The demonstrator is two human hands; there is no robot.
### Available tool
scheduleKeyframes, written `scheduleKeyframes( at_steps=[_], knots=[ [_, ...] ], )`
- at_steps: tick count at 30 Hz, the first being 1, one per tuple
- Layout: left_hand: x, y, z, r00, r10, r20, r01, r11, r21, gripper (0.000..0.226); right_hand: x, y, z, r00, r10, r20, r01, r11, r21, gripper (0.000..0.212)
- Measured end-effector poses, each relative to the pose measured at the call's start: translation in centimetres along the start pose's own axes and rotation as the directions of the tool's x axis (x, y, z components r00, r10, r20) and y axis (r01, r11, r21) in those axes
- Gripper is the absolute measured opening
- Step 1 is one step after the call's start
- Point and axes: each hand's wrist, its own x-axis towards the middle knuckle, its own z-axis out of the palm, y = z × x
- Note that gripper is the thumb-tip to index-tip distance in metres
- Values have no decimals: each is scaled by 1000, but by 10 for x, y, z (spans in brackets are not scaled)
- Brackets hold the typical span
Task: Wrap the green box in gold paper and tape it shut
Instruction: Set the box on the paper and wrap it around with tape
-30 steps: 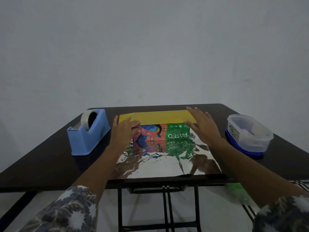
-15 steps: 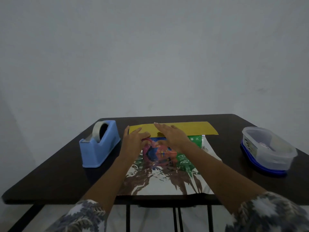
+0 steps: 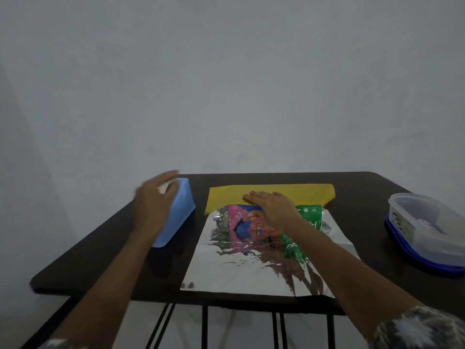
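Flat, straight-fingered right hand (image 3: 274, 210) pressed on gold paper (image 3: 302, 193) folded over green box (image 3: 308, 215), set midway across the counter (image 3: 364, 197), left hand (image 3: 153, 197) blurred, fingers loosely spread over blue tape dispenser (image 3: 180, 212), contact not discernible.

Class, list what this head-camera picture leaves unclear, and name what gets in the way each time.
1. Head view: the dispenser's upper part is hidden behind the blurred left hand; contact cannot be told.
2. Head view: the box's far edge lies under the right hand and the gold paper.
3. Head view: the tub's contents are a blur behind its cloudy wall.
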Motion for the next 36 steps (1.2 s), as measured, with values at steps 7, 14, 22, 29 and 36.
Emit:
scheduleKeyframes(
  at_steps=[7,14,22,29,36],
  knots=[
    [7,-36,-49,762,-611,215,586,792,173,41,-1,-3,-3,1000,19,16,-19,1000,5,54],
    [18,-28,-49,661,-663,351,712,702,-15,39,-4,-6,-16,996,37,84,-38,999,13,58],
    [24,-23,-40,637,-680,363,709,702,70,50,2,-14,-27,998,52,35,-58,984,167,53],
    [23,-23,-42,638,-680,361,713,699,56,46,9,-28,-15,999,40,-20,-35,981,192,57],
    [21,-24,-43,645,-673,362,716,698,22,46,8,-33,-14,996,56,-71,-48,993,107,51]
  ],
)
